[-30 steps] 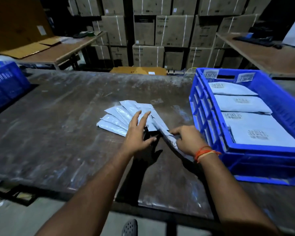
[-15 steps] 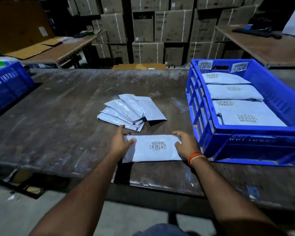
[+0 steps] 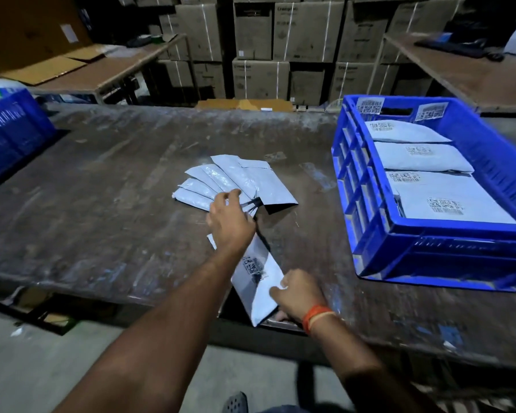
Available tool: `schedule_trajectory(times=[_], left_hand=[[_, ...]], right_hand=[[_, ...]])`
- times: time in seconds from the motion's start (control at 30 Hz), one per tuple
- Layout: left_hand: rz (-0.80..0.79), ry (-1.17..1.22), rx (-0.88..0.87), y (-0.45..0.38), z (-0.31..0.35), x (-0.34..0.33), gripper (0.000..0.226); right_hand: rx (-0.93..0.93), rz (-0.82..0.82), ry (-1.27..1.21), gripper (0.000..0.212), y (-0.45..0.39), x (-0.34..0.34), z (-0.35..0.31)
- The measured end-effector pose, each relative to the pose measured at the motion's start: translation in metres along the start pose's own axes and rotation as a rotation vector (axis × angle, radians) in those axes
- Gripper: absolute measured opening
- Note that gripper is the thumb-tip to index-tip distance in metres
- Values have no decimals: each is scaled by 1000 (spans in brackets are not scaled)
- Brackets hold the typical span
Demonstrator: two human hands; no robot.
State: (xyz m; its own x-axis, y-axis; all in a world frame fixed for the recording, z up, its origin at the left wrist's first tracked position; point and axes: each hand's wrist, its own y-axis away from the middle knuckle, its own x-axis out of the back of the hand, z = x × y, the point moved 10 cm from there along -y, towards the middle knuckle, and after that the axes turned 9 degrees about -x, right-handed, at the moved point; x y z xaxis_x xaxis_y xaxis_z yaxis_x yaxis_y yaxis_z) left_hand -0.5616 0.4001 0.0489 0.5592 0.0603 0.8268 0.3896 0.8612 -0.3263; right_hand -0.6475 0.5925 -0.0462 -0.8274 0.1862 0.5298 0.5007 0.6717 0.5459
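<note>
At the near edge of the desk (image 3: 125, 186), the right hand (image 3: 299, 296) pinches the labelled packet (image 3: 255, 283), thumb on top. Farther off, the left hand (image 3: 230, 223) touches the fanned pile of pouches (image 3: 245, 178); whether its fingers (image 3: 234, 194) grip one is unclear.

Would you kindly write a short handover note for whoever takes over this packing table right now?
Left hand: on the fan of flat grey plastic mailer bags mid-way across the dark worn table; whether it grips one is unclear.
Right hand: pinches the grey plastic mailer bag with a barcode label at the near table edge.
Done: four labelled grey packets lie in the blue plastic crate on the right.
Left: probably crate the held bag, then work through the fan.
</note>
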Motion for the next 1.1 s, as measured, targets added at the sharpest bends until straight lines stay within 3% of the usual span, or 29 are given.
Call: schedule_trajectory(times=[0.07, 0.13, 0.2, 0.3, 0.43, 0.57, 0.63, 0.7, 0.77, 0.87, 0.93, 1.0, 1.1], left_hand=[[-23, -95, 274, 25, -23, 3, 60], [-135, -155, 401, 49, -41, -10, 76], [-219, -173, 433, 63, -53, -20, 91], [-325, -175, 378, 69, -58, -30, 108], [-382, -143, 150, 59, -42, -38, 107], [-535, -18, -375, 53, -3, -65, 96], [-642, 1, -613, 59, 13, -74, 98], [-718, -8, -684, 62, 17, -75, 105], [-614, -45, -569, 52, 7, -66, 96], [-291, -150, -29, 42, -42, -26, 68], [-303, -182, 204, 61, -63, -18, 68], [-355, -170, 221, 72, -66, -23, 71], [-372, 47, 269, 62, -74, -31, 70]], right_hand=[[14, -97, -58, 22, 10, -28, -6], [-5, -300, -218, 21, 21, -62, -13], [-37, -423, -287, 21, 30, -74, -22], [-82, -363, -280, 10, 16, -62, -23], [-58, -107, -292, 15, -12, -13, -20], [78, 267, -135, 12, -26, 48, -26], [144, 432, -59, 24, -22, 71, -31], [191, 536, 34, 37, -22, 80, -33], [110, 548, 194, 52, -30, 78, -26], [-47, 504, 416, 62, -33, 69, -12], [-58, 493, 407, 70, -34, 65, -12], [-50, 462, 284, 73, -39, 58, -11], [15, 369, -97, 62, -43, 55, -14]])
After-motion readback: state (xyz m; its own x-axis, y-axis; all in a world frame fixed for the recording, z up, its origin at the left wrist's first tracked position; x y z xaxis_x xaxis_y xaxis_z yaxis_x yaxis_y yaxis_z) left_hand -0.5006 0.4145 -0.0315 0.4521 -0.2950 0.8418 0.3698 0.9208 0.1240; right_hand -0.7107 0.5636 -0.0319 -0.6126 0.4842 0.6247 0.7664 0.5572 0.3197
